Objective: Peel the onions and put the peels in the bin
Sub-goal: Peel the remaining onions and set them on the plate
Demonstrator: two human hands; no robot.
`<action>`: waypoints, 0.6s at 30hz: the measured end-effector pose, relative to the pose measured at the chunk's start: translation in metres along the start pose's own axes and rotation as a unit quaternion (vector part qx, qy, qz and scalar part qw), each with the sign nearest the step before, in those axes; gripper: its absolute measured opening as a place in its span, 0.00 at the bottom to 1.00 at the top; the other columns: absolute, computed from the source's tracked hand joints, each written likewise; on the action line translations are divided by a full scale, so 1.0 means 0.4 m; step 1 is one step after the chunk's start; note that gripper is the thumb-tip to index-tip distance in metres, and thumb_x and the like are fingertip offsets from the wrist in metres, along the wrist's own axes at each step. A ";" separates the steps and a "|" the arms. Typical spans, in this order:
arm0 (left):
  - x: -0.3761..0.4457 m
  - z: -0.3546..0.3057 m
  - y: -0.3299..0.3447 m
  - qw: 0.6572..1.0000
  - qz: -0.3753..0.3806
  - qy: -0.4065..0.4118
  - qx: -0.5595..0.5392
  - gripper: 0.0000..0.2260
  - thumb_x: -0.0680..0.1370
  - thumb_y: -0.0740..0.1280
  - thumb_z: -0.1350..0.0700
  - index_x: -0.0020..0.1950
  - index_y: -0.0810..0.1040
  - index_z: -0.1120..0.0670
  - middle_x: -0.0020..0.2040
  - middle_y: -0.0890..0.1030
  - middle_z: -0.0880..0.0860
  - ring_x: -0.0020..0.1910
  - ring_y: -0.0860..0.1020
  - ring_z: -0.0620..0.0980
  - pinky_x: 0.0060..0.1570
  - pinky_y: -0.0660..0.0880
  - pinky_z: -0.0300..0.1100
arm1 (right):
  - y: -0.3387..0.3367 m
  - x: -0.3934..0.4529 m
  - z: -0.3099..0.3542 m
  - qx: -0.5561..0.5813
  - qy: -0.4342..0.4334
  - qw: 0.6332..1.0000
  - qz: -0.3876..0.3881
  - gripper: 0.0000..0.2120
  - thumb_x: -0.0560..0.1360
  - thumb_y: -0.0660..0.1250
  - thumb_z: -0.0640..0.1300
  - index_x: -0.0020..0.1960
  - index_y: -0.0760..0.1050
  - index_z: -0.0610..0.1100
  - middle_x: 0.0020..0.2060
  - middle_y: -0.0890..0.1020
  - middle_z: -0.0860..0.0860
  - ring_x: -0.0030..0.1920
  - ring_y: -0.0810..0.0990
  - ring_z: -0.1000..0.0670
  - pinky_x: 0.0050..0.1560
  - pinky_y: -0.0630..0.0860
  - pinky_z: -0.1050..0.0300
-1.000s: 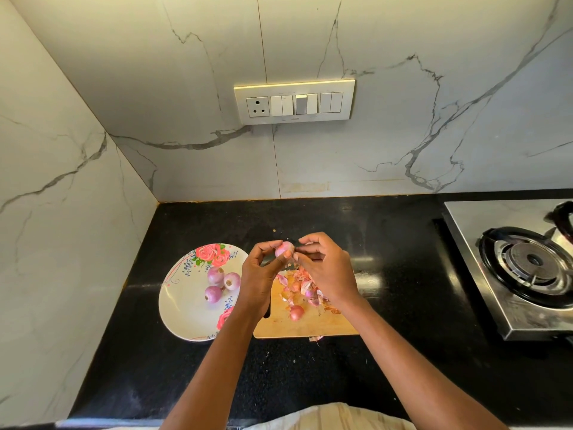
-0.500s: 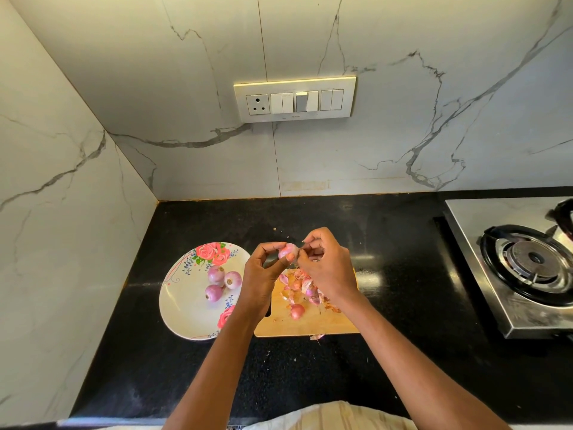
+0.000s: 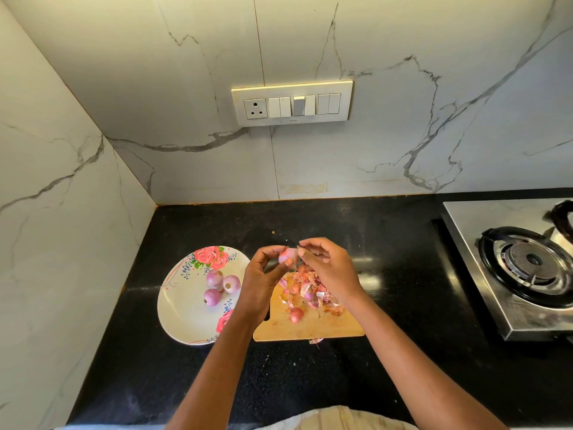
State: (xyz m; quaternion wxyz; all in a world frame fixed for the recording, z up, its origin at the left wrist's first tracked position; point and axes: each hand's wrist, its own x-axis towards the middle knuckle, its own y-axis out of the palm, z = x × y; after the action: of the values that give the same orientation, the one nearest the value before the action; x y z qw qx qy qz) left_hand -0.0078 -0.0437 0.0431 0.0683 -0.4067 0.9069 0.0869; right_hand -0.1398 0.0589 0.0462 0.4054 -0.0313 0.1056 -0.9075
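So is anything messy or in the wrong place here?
A little. One onion peel has slipped off the front edge of the cutting board onto the black counter, and a few crumbs lie behind the hands.

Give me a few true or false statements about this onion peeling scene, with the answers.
1. Three onions lie on the flowered plate. True.
2. The left hand holds a small onion. True.
3. The peels are piled on the plate. False: they lie on the wooden cutting board.
4. The right hand rests flat on the counter. False: it is raised, fingers at the held onion.
5. A gas stove stands to the right. True.
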 end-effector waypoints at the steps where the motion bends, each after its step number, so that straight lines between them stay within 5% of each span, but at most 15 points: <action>1: 0.000 0.003 0.000 1.000 0.003 0.000 0.009 0.14 0.76 0.73 0.54 0.61 0.79 0.52 0.57 0.83 0.49 0.59 0.82 0.49 0.56 0.79 0.42 | 0.003 -0.001 0.002 0.011 0.000 1.000 0.001 0.11 0.77 0.73 0.47 0.59 0.81 0.48 0.53 0.85 0.55 0.55 0.83 0.57 0.56 0.82 0.56; 11: 0.004 -0.006 0.007 1.000 0.001 -0.007 0.008 0.13 0.77 0.73 0.52 0.60 0.79 0.53 0.56 0.84 0.50 0.57 0.83 0.51 0.55 0.81 0.45 | 0.013 0.014 0.004 0.011 -0.007 0.999 -0.039 0.07 0.77 0.73 0.43 0.54 0.80 0.48 0.48 0.84 0.54 0.50 0.83 0.58 0.50 0.82 0.62; 18: -0.009 -0.020 0.006 0.995 0.001 -0.025 -0.095 0.15 0.73 0.72 0.53 0.59 0.78 0.52 0.59 0.82 0.53 0.60 0.82 0.53 0.55 0.80 0.42 | -0.005 0.021 -0.056 0.021 0.097 0.994 -0.053 0.05 0.80 0.69 0.40 0.54 0.81 0.47 0.48 0.86 0.50 0.46 0.86 0.52 0.49 0.84 0.57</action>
State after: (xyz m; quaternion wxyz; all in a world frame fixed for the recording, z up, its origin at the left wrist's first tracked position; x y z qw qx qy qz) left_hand -0.0076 -0.0413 0.0519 0.0522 -0.4077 0.8930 0.1832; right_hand -0.1500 0.0578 0.0244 0.3455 0.0600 0.1236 -0.9283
